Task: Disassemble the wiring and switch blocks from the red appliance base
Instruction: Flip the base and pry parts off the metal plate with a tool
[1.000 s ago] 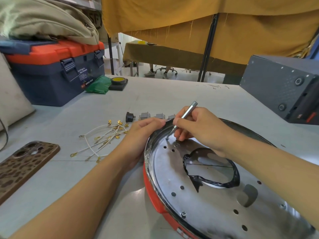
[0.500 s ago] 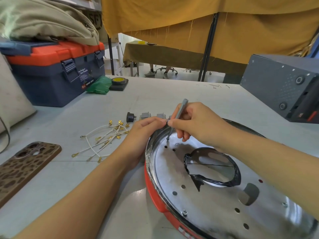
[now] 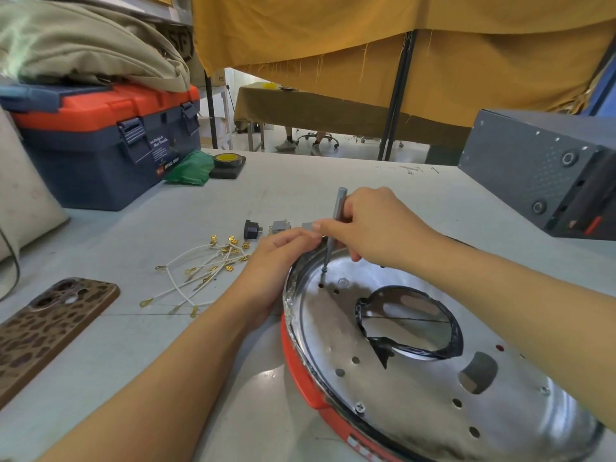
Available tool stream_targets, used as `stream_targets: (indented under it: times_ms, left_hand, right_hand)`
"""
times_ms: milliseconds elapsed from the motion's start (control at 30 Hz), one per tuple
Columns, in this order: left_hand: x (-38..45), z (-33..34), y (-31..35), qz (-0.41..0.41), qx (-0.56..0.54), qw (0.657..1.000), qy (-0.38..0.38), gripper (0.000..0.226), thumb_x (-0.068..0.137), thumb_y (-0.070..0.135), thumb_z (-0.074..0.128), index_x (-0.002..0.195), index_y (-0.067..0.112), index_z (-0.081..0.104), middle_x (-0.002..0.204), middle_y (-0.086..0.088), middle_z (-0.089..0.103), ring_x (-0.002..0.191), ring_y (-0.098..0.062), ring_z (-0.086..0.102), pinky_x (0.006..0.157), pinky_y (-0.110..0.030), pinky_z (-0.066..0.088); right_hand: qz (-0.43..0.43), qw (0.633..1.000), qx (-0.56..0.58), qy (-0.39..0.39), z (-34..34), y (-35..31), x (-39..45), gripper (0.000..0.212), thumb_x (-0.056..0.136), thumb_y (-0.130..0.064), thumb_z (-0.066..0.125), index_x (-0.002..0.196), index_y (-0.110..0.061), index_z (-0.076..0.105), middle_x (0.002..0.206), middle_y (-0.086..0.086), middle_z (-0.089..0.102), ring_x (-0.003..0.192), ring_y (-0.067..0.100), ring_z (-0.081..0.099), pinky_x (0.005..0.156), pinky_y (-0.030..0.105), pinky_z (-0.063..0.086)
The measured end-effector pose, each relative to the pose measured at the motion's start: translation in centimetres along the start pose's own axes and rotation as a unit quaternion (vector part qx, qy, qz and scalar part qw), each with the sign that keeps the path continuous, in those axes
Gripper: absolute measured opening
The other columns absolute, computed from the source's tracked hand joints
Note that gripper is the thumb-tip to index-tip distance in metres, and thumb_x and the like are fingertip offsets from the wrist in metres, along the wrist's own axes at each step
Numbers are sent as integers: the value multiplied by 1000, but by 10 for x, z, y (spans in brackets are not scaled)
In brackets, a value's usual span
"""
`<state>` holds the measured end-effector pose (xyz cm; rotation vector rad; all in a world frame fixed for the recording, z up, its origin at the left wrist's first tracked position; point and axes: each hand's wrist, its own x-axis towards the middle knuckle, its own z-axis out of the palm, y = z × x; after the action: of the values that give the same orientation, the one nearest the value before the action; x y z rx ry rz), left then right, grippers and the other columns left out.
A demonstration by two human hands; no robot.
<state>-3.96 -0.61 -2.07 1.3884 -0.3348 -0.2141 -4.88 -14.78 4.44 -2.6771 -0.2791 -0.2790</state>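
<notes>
Right hand [image 3: 373, 225] pinches the screwdriver [image 3: 335, 225] pretty much upright, tip down on a screw near the far left rim of the red base [image 3: 300, 378], which sits flat at the near right of the grey table [image 3: 300, 181] and runs off the bottom edge. Left hand [image 3: 280, 258] curls over that rim beside it. Pulled wires [image 3: 206, 271] and switch blocks [image 3: 266, 228] lie loose just left and behind, phone [image 3: 43, 331] and toolbox [image 3: 103, 145] further left, a grey box [image 3: 540, 171] far right, bare tabletop between.
</notes>
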Motion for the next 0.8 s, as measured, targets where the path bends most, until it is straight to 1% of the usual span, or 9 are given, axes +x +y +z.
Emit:
stream_targets:
  times_ms: [33,100,200,300,400,533,567,700,800]
  left_hand:
    - [0,0,0,-1,1,1000,0,19,91,16,53,85,11,71,74,-5,70,64,-12,64,56,-17,48]
    - [0,0,-1,0,0,1000,0,20,91,16,53,83,12,71,74,-5,70,65,-12,64,56,-17,48]
    - [1,0,-1,4,8,1000,0,20,91,16,53,82,13,71,75,-5,70,67,-12,65,59,-18,50]
    - [1,-1,-1,4,8,1000,-7,21,91,16,53,81,13,71,74,-5,69,66,-12,64,58,-19,50]
    - [0,-1,-1,6,10,1000,-9,23,92,15,52,78,14,70,70,-2,68,61,-10,62,55,-17,48]
    - [2,-2,-2,7,15,1000,-9,21,92,15,51,83,10,70,73,-3,69,64,-10,62,59,-18,48]
    - [2,-2,-2,7,15,1000,-9,21,92,15,52,84,10,70,74,-3,69,64,-10,62,59,-18,48]
    - [2,-1,-2,6,12,1000,-6,22,92,16,52,79,14,70,71,-2,68,63,-10,62,57,-17,48]
    - [2,-2,-2,4,16,1000,-3,19,92,15,52,86,8,69,72,-4,68,63,-11,62,57,-18,49]
  right_hand:
    - [3,1000,5,-4,0,0,0,46,92,-41,59,72,0,63,58,11,61,48,16,54,63,33,53]
    - [14,999,29,-19,2,-1,-2,41,94,-36,58,65,-8,57,46,2,58,36,4,52,51,15,44]
    - [35,995,78,-45,5,0,-1,39,96,-27,56,61,-9,54,36,-5,54,30,-1,48,41,7,38]
    - [40,992,104,-61,3,0,-1,41,98,-24,53,61,-8,56,34,-7,53,29,1,47,37,7,35]
    - [30,989,119,-81,1,-2,-1,40,99,-22,51,63,-4,57,37,-5,56,29,2,46,34,10,35]
    - [14,983,152,-105,1,-3,-1,31,100,-17,49,82,5,60,50,2,62,32,4,50,36,14,39]
    - [12,981,162,-109,1,-3,-1,29,100,-16,48,83,6,59,52,4,62,34,4,51,36,14,40]
    - [4,973,190,-133,-4,1,-2,32,99,-18,50,72,-3,58,52,3,62,34,1,52,34,11,35]
    - [-20,969,190,-155,-7,4,-2,31,98,-21,52,71,-9,58,57,4,64,40,2,54,41,13,41]
